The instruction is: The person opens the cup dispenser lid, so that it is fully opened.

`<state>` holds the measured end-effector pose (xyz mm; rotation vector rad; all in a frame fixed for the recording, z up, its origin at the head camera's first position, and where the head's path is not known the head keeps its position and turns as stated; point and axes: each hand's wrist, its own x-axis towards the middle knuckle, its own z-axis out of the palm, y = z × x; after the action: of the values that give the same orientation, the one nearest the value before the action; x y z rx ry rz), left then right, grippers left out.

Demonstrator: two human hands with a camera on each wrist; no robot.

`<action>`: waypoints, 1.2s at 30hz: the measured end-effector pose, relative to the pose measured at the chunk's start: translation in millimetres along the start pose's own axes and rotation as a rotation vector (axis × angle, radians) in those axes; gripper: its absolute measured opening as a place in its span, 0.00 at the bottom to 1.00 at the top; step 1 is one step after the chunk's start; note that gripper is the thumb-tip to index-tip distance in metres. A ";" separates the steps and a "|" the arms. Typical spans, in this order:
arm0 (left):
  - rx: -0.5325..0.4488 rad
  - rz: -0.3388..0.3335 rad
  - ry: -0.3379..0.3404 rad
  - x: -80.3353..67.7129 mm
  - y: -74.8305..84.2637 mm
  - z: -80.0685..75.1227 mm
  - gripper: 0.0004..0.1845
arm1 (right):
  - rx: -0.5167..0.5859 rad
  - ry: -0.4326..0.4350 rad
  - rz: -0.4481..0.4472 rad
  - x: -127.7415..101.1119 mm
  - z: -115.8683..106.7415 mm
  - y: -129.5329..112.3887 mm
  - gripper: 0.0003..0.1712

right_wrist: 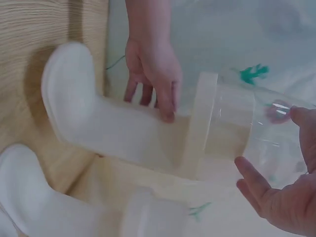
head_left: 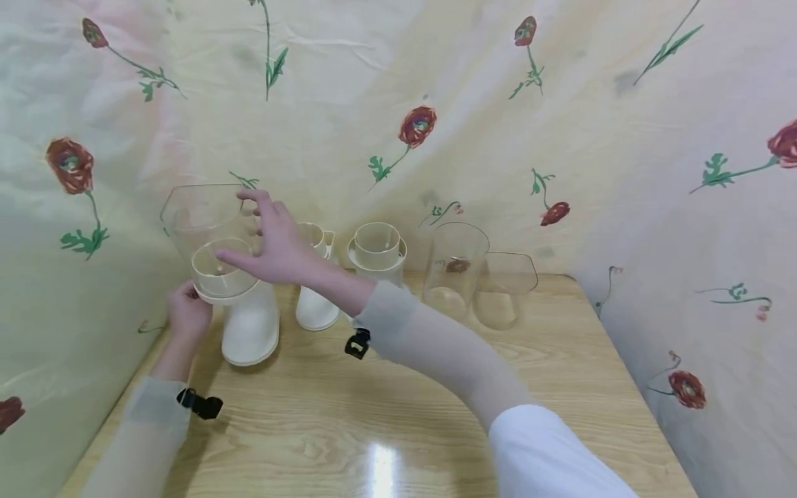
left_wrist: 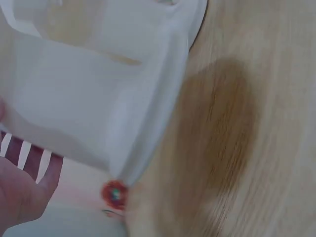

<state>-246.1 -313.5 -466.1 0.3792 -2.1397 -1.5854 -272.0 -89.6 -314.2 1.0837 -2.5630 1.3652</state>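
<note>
White boot-shaped base [head_left: 250, 328] stands on the left side, over the tabletop [head_left: 336, 422], its collar upward; whether its foot touches the wood we cannot tell. Our left hand [head_left: 189, 311] grips its stem just below the collar, fingers clamped around it. A clear container [head_left: 202, 207] sits at the collar's top, and our right hand [head_left: 277, 245] holds it from the side, thumb and fingers spread apart and curved against its wall. Just right of this pair we see a second white base [head_left: 317, 315], then a third white base [head_left: 376, 261], partly hidden by our right forearm. Farther right are two more clear containers [head_left: 457, 266], near a poppy-printed cloth [head_left: 336, 104].
</note>
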 end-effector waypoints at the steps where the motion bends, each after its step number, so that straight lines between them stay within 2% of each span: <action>1: 0.035 0.005 -0.014 -5.2 2.7 -3.3 0.26 | 0.031 -0.013 -0.001 -6.5 -5.8 -3.2 0.53; 3: 0.054 0.036 -0.036 -16.7 8.2 -6.7 0.25 | 0.075 -0.037 -0.007 -20.6 -17.9 -9.1 0.53; 6: -0.006 0.112 -0.092 -37.2 19.3 -5.4 0.23 | 0.103 -0.062 -0.034 -44.1 -37.8 -16.5 0.52; 9: -0.066 0.218 -0.161 -57.6 32.1 1.8 0.22 | 0.095 -0.057 -0.083 -68.5 -58.1 -20.9 0.52; 12: -0.085 0.324 -0.239 -74.7 44.5 12.0 0.17 | 0.057 -0.050 -0.102 -92.2 -78.9 -23.4 0.52; 16: -0.090 0.415 -0.335 -92.1 58.2 30.0 0.09 | 0.025 -0.040 -0.086 -120.8 -104.4 -22.7 0.54; 22: -0.176 0.422 -0.486 -110.6 70.5 67.6 0.11 | -0.004 0.003 -0.070 -165.0 -137.8 -10.9 0.54; 27: -0.183 0.431 -0.597 -121.4 73.6 101.4 0.10 | -0.042 0.057 -0.101 -202.6 -157.5 4.2 0.54; 31: -0.196 0.391 -0.649 -132.0 72.7 124.6 0.10 | -0.052 0.071 -0.076 -226.3 -165.4 8.6 0.54; 36: -0.233 0.327 -0.692 -143.6 71.5 154.6 0.11 | -0.082 0.099 -0.062 -243.5 -173.2 13.0 0.56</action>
<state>-197.2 -96.2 -462.3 -0.6571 -2.2692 -1.9091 -143.3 180.0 -301.0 1.0456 -2.4699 1.2556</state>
